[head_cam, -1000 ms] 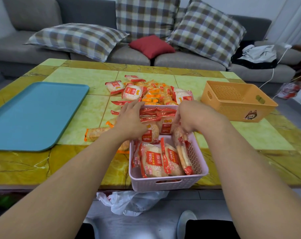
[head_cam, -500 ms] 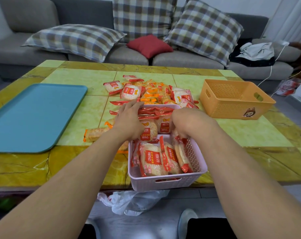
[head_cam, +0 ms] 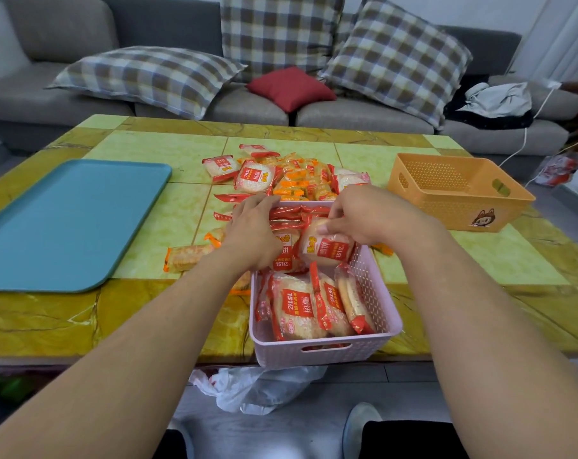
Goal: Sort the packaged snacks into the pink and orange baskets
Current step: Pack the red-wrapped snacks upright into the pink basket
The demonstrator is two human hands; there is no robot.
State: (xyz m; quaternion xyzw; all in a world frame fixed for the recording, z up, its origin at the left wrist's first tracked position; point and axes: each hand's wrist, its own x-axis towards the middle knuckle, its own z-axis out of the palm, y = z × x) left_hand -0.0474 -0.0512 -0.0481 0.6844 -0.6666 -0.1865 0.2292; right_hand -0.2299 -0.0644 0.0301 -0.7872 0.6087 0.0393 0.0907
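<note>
- A white plastic bag (head_cam: 257, 385) lies on the floor under the near edge of the table (head_cam: 49, 323).
- The pink basket (head_cam: 327, 352) sits at the near edge of the table. Red and white snack packs (head_cam: 294, 306) stand in it side by side.
- The right hand (head_cam: 370, 220) pinches one round snack pack (head_cam: 327, 250) over the far half of the pink basket.
- The left hand (head_cam: 251, 233) lies palm down on the packs in the basket. Nobody can tell if it grips one.
- A blue tray (head_cam: 65, 223) lies on the left.
- More snacks sit in a pile (head_cam: 294, 180) just past the pink basket.
- The orange basket (head_cam: 456, 197) stands on the right, with no snacks showing in it.
- A grey sofa (head_cam: 168, 31) with checked pillows (head_cam: 148, 77) is behind the table.
</note>
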